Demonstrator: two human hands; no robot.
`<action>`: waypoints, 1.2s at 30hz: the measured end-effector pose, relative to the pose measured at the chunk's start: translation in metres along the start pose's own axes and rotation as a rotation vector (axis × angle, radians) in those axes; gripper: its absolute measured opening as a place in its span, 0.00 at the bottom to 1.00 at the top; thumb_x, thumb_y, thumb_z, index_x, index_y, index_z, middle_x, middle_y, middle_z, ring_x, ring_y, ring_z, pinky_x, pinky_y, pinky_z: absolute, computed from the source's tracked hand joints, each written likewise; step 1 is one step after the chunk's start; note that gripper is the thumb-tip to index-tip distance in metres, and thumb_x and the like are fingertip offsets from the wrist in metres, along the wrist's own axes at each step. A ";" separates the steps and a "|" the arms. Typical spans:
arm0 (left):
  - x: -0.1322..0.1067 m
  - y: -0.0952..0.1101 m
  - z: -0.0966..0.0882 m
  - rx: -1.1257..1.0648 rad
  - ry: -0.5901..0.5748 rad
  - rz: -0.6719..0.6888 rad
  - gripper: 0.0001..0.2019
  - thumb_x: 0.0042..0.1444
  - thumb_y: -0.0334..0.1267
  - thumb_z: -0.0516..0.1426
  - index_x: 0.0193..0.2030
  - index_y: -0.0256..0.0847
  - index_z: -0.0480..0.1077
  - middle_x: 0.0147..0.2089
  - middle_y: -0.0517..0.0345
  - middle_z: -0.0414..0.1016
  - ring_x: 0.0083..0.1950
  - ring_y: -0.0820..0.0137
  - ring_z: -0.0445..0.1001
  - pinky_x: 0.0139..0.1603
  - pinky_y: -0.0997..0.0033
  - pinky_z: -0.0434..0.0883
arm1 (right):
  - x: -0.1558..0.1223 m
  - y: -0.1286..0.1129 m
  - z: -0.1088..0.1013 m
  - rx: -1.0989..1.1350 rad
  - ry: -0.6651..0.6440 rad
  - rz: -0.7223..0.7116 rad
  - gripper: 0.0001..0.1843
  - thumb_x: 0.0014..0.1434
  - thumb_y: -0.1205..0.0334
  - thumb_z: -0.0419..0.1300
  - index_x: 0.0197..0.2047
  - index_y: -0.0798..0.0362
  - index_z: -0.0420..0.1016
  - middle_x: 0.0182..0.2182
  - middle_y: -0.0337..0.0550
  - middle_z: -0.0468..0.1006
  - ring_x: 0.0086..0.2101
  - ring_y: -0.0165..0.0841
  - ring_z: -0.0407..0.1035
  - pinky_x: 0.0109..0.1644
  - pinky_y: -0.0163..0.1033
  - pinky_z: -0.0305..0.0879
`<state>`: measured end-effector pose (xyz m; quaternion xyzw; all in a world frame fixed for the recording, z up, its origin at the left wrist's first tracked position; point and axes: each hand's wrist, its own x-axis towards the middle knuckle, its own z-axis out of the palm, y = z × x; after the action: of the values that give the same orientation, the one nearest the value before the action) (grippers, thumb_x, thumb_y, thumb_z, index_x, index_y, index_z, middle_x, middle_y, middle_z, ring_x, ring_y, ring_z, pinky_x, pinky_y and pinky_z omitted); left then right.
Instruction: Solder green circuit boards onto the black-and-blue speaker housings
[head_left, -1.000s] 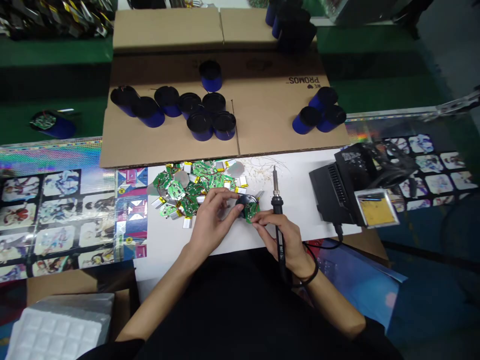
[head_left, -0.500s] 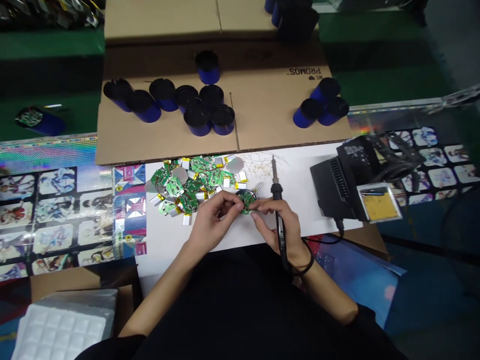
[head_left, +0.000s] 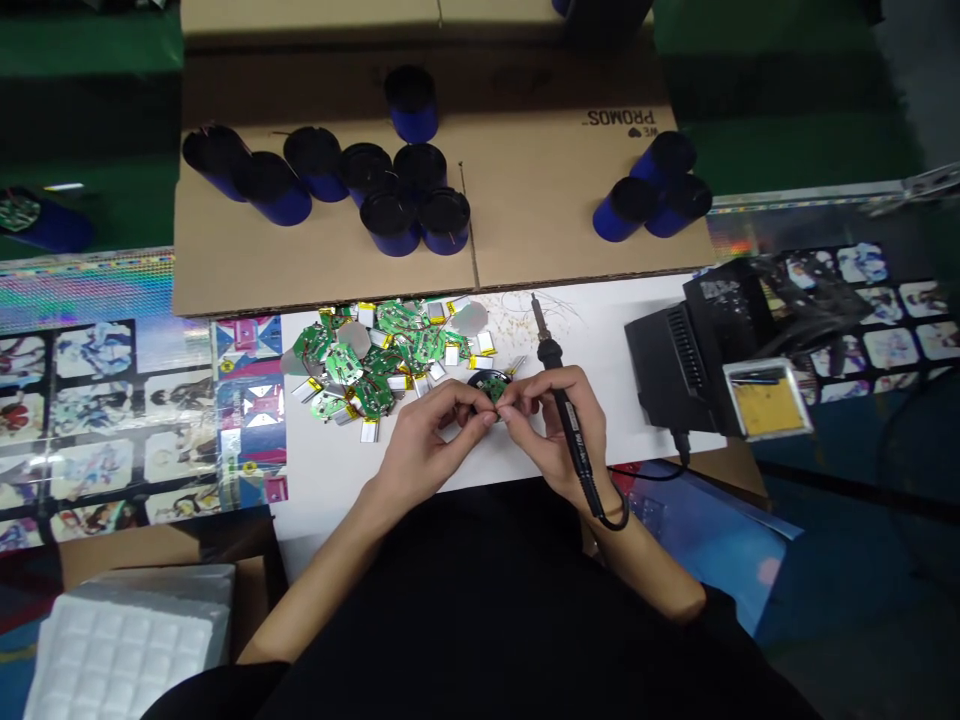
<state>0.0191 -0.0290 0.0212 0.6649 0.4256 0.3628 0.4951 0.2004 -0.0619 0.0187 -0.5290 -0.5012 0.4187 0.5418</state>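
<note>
My left hand (head_left: 439, 435) and my right hand (head_left: 551, 425) meet over a small round black casing (head_left: 480, 380) holding a green circuit board (head_left: 493, 387), their fingertips pinching it from both sides. My right hand also grips a black soldering iron (head_left: 574, 430), its metal tip (head_left: 535, 310) pointing away over the white work sheet (head_left: 337, 490). Just left of my hands lies a heap of green circuit boards (head_left: 375, 365) with small silver pouch batteries (head_left: 369, 431) and thin wires. Fingers hide part of the casing.
Several blue cylinders with black ends (head_left: 390, 220) stand on the cardboard sheet (head_left: 525, 210) beyond the work sheet. A black soldering station (head_left: 667, 365) with a yellow sponge tray (head_left: 766, 407) sits to the right. White foam (head_left: 120, 650) lies at the lower left.
My hands have closed in around the round casing, covering more of it. The iron's tip now leans further left. The whole view has shifted slightly as my head moved.
</note>
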 end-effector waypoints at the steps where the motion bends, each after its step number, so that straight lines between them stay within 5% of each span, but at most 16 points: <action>1: 0.000 0.000 0.000 -0.003 0.003 -0.007 0.03 0.69 0.38 0.64 0.44 0.43 0.77 0.38 0.59 0.79 0.34 0.73 0.71 0.34 0.72 0.67 | 0.000 0.000 0.000 -0.005 0.004 0.001 0.14 0.65 0.61 0.71 0.45 0.44 0.69 0.37 0.38 0.82 0.37 0.34 0.76 0.43 0.44 0.72; 15: -0.005 -0.004 0.006 -0.172 0.077 -0.115 0.04 0.68 0.38 0.63 0.41 0.42 0.74 0.37 0.57 0.76 0.37 0.70 0.71 0.37 0.69 0.67 | -0.005 0.005 0.013 -0.037 0.029 -0.058 0.15 0.64 0.65 0.69 0.46 0.44 0.67 0.37 0.37 0.82 0.34 0.32 0.72 0.42 0.42 0.73; 21: -0.001 -0.007 -0.007 0.138 0.024 0.145 0.03 0.68 0.32 0.61 0.43 0.43 0.72 0.45 0.54 0.78 0.48 0.65 0.77 0.50 0.64 0.73 | -0.009 0.004 -0.008 -0.190 -0.035 -0.176 0.16 0.63 0.70 0.67 0.50 0.43 0.71 0.40 0.38 0.81 0.34 0.32 0.73 0.41 0.42 0.75; 27: 0.009 -0.009 -0.014 0.368 -0.159 0.273 0.03 0.71 0.32 0.57 0.44 0.43 0.72 0.48 0.53 0.83 0.50 0.61 0.78 0.55 0.58 0.72 | -0.009 -0.001 -0.037 -0.370 -0.216 -0.278 0.15 0.66 0.68 0.67 0.52 0.42 0.75 0.45 0.44 0.86 0.48 0.44 0.81 0.55 0.56 0.79; 30: 0.012 -0.011 -0.012 0.393 -0.161 0.284 0.04 0.70 0.31 0.56 0.43 0.43 0.71 0.46 0.53 0.82 0.48 0.62 0.77 0.55 0.59 0.71 | -0.010 -0.005 -0.041 -0.274 -0.146 -0.215 0.09 0.74 0.56 0.61 0.55 0.42 0.76 0.36 0.41 0.85 0.37 0.40 0.81 0.44 0.50 0.79; 33: 0.013 -0.013 -0.009 0.376 -0.149 0.301 0.05 0.69 0.29 0.56 0.42 0.43 0.71 0.45 0.54 0.82 0.47 0.63 0.77 0.54 0.59 0.71 | -0.004 -0.014 -0.047 -0.049 0.046 -0.111 0.21 0.72 0.42 0.62 0.62 0.40 0.72 0.26 0.34 0.76 0.22 0.33 0.69 0.24 0.40 0.66; 36: 0.012 -0.015 -0.005 0.357 -0.097 0.275 0.05 0.69 0.30 0.56 0.41 0.43 0.70 0.44 0.54 0.81 0.47 0.63 0.78 0.53 0.59 0.72 | 0.004 -0.025 -0.059 -0.032 0.046 -0.077 0.19 0.68 0.45 0.68 0.57 0.43 0.77 0.29 0.36 0.79 0.22 0.32 0.70 0.21 0.37 0.62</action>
<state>0.0159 -0.0143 0.0083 0.8103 0.3644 0.3135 0.3352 0.2570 -0.0692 0.0471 -0.5273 -0.5154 0.3772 0.5604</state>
